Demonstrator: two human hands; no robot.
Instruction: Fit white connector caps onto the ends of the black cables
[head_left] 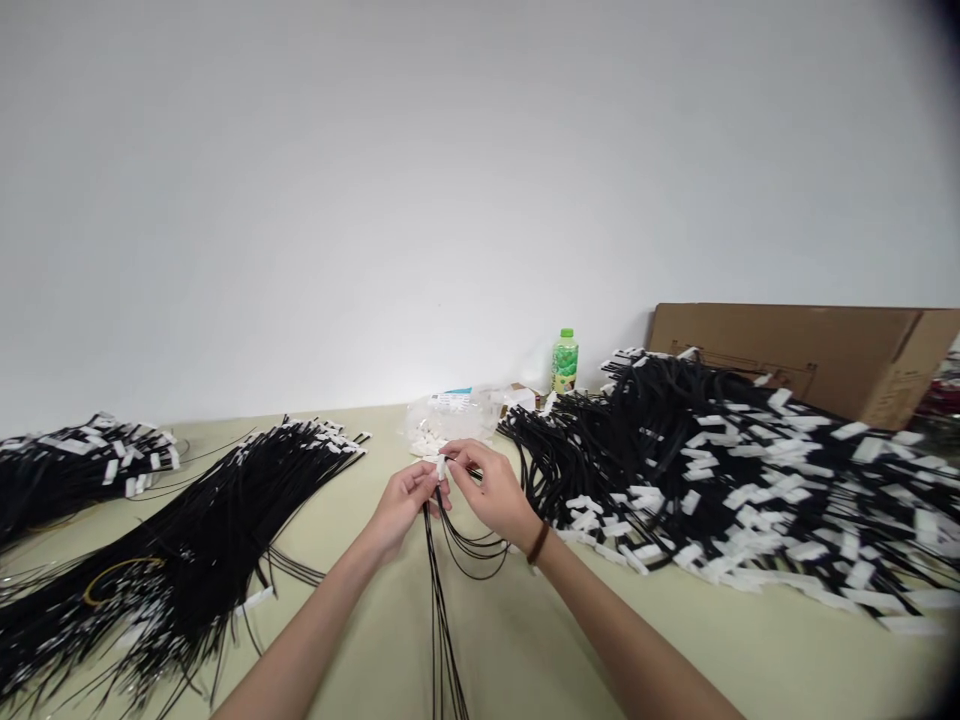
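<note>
Near the middle of the table, my left hand [405, 502] pinches a small white connector [440, 467] between thumb and fingers. Several thin black wires [442, 610] hang from it toward the front edge, and some loop out to the right. My right hand [491, 487] is closed at the connector's right side, its fingertips on a black wire end. The exact contact between fingertips and connector is too small to make out. Just behind the hands lies a clear plastic bag [454, 412] with small white pieces in it.
Black cable bundles with white ends [247, 500] lie on the left of the pale green table [510, 640]. A large pile of black cables with white tags [675, 450] covers the right. Behind stand a green-capped bottle [565, 362] and a cardboard box [787, 350] against the wall.
</note>
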